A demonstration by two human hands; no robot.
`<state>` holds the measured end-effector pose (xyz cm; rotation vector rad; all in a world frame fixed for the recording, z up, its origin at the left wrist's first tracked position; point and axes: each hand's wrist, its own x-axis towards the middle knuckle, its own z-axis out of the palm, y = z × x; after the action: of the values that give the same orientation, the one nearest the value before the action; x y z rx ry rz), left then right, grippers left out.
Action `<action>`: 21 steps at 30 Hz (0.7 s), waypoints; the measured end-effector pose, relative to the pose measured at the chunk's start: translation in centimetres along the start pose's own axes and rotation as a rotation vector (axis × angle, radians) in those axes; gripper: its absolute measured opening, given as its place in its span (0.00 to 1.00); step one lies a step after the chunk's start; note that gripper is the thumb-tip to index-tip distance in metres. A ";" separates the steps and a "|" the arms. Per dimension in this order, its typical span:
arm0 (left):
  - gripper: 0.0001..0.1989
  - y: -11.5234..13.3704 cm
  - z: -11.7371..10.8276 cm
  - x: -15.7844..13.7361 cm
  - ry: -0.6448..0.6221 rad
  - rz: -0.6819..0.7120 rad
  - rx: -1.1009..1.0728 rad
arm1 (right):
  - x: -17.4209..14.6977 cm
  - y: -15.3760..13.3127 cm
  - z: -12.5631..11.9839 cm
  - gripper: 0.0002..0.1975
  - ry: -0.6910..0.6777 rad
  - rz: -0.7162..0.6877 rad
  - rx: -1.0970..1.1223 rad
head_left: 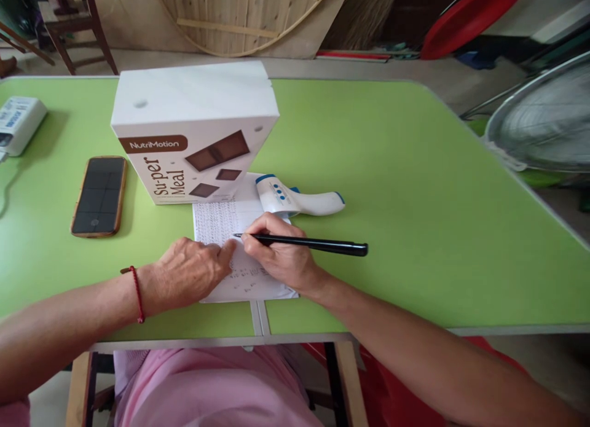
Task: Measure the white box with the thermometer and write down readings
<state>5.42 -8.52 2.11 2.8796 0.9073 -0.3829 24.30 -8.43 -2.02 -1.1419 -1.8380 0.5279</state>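
Note:
My right hand (281, 252) grips a black pen (318, 243), its tip on a sheet of paper (258, 285) covered in part with handwriting. Flat on the paper's left side rests my left hand (191, 273), holding nothing, its index finger stretched towards the pen tip and the other fingers partly hidden. A red cord bracelet circles the left wrist. At the paper's top edge lies a white and blue infrared thermometer (295, 198), just above my right hand. A white NutriMotion box (193, 144) stands upright behind the paper and covers its upper left part.
On the green table (415, 199), a phone (98, 196) in a brown case lies left of the box. A white device (19, 125) with a cable sits at the far left. A fan (548, 117) stands beyond the right edge, and a wooden chair (78, 27) behind.

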 end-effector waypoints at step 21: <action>0.12 -0.1 -0.3 -0.1 -0.005 -0.009 -0.028 | 0.0 0.1 0.0 0.08 0.016 0.011 0.005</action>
<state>5.31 -8.42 2.39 2.8491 0.9184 -0.3756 24.32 -8.40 -2.08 -1.1507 -1.8165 0.5274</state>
